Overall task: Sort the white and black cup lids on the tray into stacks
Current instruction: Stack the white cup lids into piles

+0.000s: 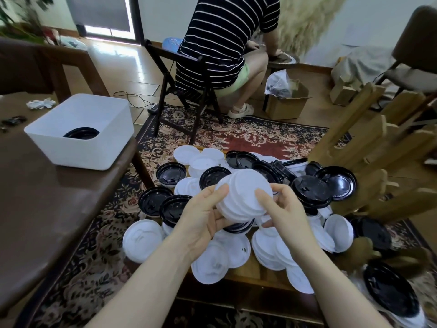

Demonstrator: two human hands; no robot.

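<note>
Gripping a white lid stack (243, 195), left hand (201, 218) and right hand (283, 214) hide its underside and lid count.

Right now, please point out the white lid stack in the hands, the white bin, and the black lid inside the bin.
white lid stack (243, 192), head view, top face.
white bin (78, 147), head view, front wall.
black lid (81, 133), head view, visible rim.

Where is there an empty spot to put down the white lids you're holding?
Bare wood shows on the tray near the front edge, between two heaps of white lids. The brown table in front of the white bin is also bare. The tray's middle is crowded with black lids under the left hand and right hand holding the white stack.
</note>
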